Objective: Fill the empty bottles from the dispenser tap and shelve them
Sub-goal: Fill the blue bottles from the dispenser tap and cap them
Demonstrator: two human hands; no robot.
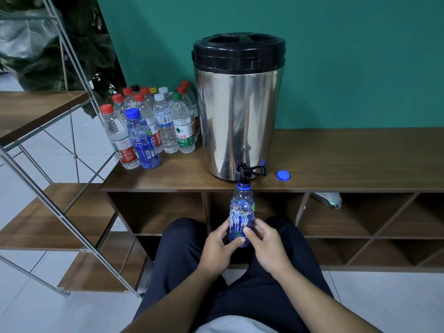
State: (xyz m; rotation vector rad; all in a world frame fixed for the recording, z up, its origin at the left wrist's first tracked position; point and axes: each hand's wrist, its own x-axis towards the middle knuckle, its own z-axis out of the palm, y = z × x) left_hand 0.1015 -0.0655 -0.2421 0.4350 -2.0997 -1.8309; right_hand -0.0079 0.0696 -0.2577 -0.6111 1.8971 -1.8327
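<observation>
Blue-tinted bottle (241, 218), uncapped, at lower centre of the frame, mouth under the tap (245, 173). My left hand (219, 246) and right hand (266, 243) wrap their fingers round it. Filling step; next, open the tap lever, then refit the blue cap (283, 175) lying on the bench (348, 159).

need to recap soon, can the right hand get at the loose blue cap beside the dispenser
Probably yes. The blue cap lies in the open on the wooden top, right of the tap, nothing over it. But the right hand grips the blue bottle, so it must let go.

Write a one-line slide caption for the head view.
Both hands hold an uncapped blue bottle under the steel dispenser's tap; its cap lies beside.
</observation>
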